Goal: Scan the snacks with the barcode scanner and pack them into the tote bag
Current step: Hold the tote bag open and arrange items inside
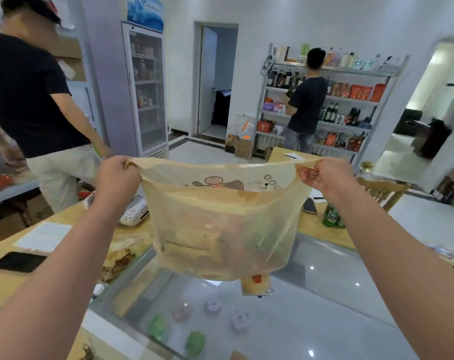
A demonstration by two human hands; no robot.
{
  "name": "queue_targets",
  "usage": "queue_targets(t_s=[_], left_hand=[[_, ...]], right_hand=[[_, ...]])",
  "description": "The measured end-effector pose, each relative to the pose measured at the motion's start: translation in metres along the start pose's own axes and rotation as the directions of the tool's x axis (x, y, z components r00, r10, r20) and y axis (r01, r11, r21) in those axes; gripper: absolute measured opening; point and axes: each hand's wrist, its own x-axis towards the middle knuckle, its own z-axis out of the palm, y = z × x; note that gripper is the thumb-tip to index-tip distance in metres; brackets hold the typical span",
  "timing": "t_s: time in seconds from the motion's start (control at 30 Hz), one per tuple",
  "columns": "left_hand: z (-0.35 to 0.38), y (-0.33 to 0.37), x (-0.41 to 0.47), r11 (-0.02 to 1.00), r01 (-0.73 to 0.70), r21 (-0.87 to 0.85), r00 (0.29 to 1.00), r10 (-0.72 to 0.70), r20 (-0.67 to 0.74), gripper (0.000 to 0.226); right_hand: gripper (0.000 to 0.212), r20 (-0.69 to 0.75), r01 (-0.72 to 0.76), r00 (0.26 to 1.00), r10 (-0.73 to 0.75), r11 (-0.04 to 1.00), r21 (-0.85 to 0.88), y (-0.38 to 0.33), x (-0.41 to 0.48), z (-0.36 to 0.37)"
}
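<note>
Tote bag (220,216) of thin, see-through yellowish plastic hangs stretched wide between two raised hands, above the middle of a glass-topped counter (324,294) and not touching it. The left hand (118,175) is curled into a fist around the bag's upper left corner, and the right hand (324,178) pinches the upper right corner between thumb and bent fingers, so the top edge runs taut from one to the other. A brown cartoon print shows on the bag's far wall, and blurred shapes of several colours fill its lower half; they may be packed snacks, though the plastic makes them hard to read. Just under the bag's bottom edge a snack packet (257,283) with a red spot lies on the glass. A white device (133,211) sits on the wooden part of the counter, just left of the bag. A sheet of paper (42,236) and a black phone (19,261) lie near the counter's left edge. A green bottle (331,216) stands near the far right edge. Beyond the counter, one person in a black shirt (26,94) stands on the left, and another (307,100) faces a stocked shelf (355,100).
</note>
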Motion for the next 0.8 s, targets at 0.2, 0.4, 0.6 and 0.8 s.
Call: queue_targets(t_s=[0.2,0.4,0.6,0.8], left_hand=[[0.019,-0.010,0.011,0.999,0.050,0.011,0.995,-0.051,0.089,0.022],[-0.016,0.038,0.054,0.999,0.022,-0.050,1.000,-0.021,0.009,0.029],[-0.017,0.010,0.001,0.999,-0.042,-0.003,0.999,0.042,0.018,0.026],[0.012,-0.001,-0.079,0.999,-0.025,-0.040,0.999,0.024,-0.025,0.016]], right_hand=[[0.028,0.091,-0.016,0.995,0.031,0.987,-0.162,0.016,0.003,0.039],[0.027,-0.040,0.303,0.950,-0.311,0.943,-0.137,-0.034,0.032,0.058],[0.032,0.020,0.253,0.967,-0.254,0.951,-0.177,0.017,0.027,0.023],[0.031,0.059,0.049,0.997,-0.050,0.999,0.005,0.060,0.024,-0.030]])
